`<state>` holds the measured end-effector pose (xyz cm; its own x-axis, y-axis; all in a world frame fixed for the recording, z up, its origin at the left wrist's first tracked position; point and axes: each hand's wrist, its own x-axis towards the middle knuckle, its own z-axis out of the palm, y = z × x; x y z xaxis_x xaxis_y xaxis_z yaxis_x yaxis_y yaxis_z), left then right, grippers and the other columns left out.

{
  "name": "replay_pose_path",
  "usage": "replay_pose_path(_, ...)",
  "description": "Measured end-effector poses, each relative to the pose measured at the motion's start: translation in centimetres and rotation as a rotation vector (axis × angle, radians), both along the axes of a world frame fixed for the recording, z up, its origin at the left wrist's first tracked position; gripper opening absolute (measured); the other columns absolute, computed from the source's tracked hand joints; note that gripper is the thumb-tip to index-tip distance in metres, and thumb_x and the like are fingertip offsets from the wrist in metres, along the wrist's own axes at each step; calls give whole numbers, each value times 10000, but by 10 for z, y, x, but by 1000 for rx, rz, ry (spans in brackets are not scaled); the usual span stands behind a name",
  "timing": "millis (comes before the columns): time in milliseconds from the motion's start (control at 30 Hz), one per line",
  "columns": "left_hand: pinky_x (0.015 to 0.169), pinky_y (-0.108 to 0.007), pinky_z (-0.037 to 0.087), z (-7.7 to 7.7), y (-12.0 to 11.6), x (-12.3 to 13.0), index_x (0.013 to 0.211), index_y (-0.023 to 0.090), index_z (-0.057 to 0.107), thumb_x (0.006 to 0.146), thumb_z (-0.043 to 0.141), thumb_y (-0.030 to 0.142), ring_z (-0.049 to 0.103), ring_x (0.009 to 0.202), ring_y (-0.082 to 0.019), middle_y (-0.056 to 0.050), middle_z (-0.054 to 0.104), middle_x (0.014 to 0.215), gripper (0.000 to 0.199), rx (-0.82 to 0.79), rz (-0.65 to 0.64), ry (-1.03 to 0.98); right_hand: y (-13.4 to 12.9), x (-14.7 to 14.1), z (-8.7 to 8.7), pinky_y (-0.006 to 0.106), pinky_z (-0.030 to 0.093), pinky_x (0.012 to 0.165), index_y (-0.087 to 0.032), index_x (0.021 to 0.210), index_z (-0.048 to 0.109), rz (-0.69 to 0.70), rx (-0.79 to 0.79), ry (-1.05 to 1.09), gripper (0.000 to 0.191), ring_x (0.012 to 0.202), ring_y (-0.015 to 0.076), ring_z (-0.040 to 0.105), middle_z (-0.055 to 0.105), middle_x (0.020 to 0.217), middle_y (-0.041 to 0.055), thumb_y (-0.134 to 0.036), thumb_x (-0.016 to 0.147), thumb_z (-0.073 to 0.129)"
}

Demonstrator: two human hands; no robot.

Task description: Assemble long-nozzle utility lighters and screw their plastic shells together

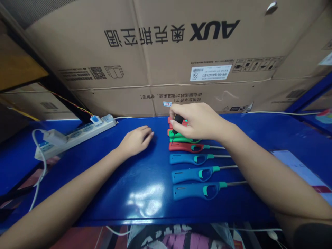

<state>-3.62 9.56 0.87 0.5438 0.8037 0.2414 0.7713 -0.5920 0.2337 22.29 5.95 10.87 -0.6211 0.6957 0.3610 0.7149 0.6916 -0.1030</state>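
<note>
My right hand [195, 121] pinches the black handle of a small screwdriver [178, 120], whose thin shaft points down to the left end of a red lighter [178, 147]. Below that lighter lie several blue lighters [183, 192] in a column, their metal tubes pointing right. A green lighter [183, 137] and more red ones are above, partly hidden by my right hand. My left hand [137, 141] rests on the blue tabletop to the left of the lighters, fingers curled together, with nothing visible in it.
A white power strip [80, 135] with plugs and cables lies at the left. A large cardboard box [166, 72] stands along the back. Under my right forearm is a phone-like flat device [295, 166] at the right.
</note>
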Motion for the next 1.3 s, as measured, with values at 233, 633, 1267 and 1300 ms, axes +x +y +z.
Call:
replay_pose_path(233, 718, -324, 419, -18, 27, -29, 696, 198, 508, 1003, 412, 374, 538, 725, -203, -37, 526, 763, 367, -26, 129, -67, 1, -4, -5, 284, 268, 584, -199, 963, 615, 6, -12, -27, 164, 751, 191, 663, 749, 873, 23, -298, 916, 492)
replay_pose_path(633, 729, -340, 428, -26, 35, -33, 683, 199, 518, 1003, 421, 384, 533, 730, -213, -27, 483, 729, 382, 6, 125, -117, 4, -3, -9, 285, 256, 557, -215, 893, 603, -9, 82, -36, 123, 713, 172, 659, 731, 821, -22, -306, 894, 520)
replay_pose_path(1267, 981, -405, 494, -22, -30, 33, 1206, 182, 626, 983, 571, 294, 626, 1084, -236, -90, 697, 1167, 256, -75, -346, -263, 3, -9, -15, 281, 246, 561, -193, 895, 634, 26, 111, -28, 163, 646, 158, 602, 722, 774, -1, -322, 896, 534)
replay_pose_path(1300, 978, -407, 501, -23, -30, 34, 1200, 181, 630, 975, 588, 299, 631, 1080, -238, -92, 700, 1164, 257, -79, -338, -278, 3, -10, -16, 284, 238, 559, -191, 868, 634, 4, 129, -41, 203, 638, 164, 600, 715, 747, 6, -358, 911, 526)
